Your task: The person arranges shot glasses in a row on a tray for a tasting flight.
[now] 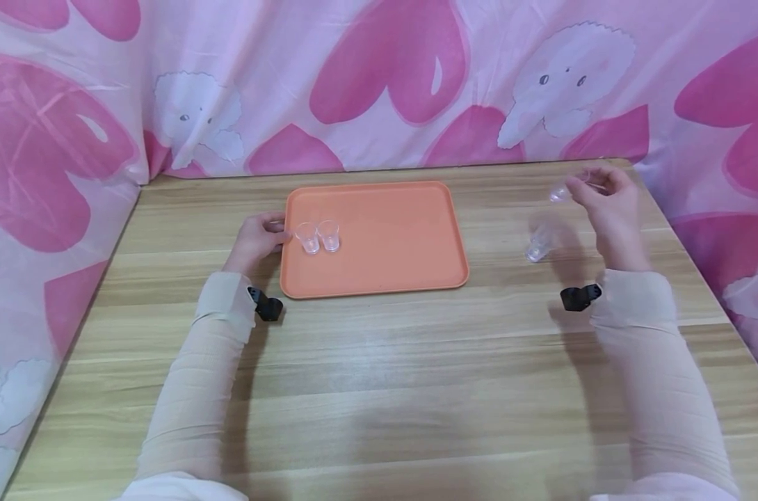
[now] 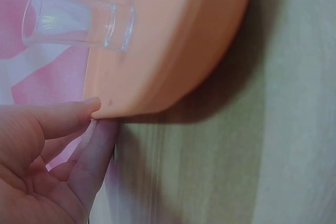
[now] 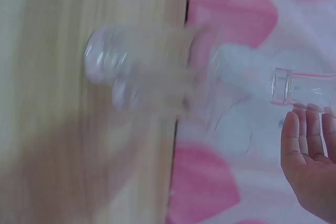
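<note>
On tray (image 1: 404,236): 2 cups (image 1: 318,236).

Wooden table (image 1: 379,390): the near half, between the two forearms, is bare and open to passage. Orange tray (image 1: 385,236) occupies the centre; two clear cups (image 1: 318,236) stand side by side at its left end, leaving its middle and right bare. The left hand (image 1: 256,240) blocks the tray's left rim. A blurred clear cup (image 1: 537,243) stands on the table right of the tray, well apart from it. A pink curtain (image 1: 379,76) closes the far and side edges.
</note>
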A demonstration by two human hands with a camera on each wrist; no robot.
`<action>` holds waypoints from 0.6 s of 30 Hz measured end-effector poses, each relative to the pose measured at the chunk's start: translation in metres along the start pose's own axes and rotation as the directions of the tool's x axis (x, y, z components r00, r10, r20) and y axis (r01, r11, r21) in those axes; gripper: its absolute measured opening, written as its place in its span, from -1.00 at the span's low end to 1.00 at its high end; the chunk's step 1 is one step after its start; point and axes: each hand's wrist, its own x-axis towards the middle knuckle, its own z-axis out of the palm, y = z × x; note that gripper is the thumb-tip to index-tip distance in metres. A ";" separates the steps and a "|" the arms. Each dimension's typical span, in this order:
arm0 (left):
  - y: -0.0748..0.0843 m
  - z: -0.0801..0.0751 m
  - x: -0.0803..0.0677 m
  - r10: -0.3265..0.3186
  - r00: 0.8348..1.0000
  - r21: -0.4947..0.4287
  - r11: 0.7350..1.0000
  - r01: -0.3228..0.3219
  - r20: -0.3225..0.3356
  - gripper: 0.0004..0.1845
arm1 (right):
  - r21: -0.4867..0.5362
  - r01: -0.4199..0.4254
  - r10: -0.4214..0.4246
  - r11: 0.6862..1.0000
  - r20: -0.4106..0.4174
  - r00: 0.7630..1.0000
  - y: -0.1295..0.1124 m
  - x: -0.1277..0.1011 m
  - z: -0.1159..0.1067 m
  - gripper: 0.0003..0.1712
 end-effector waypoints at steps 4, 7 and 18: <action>0.000 0.000 0.000 -0.002 1.000 0.000 1.000 0.002 -0.001 -0.44 | -0.079 0.031 -0.026 0.996 0.063 0.998 -0.005 -0.004 0.021 -0.78; -0.001 0.000 0.001 0.003 1.000 0.005 1.000 -0.003 -0.005 -0.45 | -0.164 0.053 -0.033 0.985 0.122 0.992 -0.007 -0.007 0.039 -0.77; -0.002 -0.001 0.001 0.018 1.000 0.014 1.000 -0.018 -0.002 -0.45 | -0.215 0.106 -0.045 0.971 0.270 0.962 -0.004 -0.018 0.102 -0.74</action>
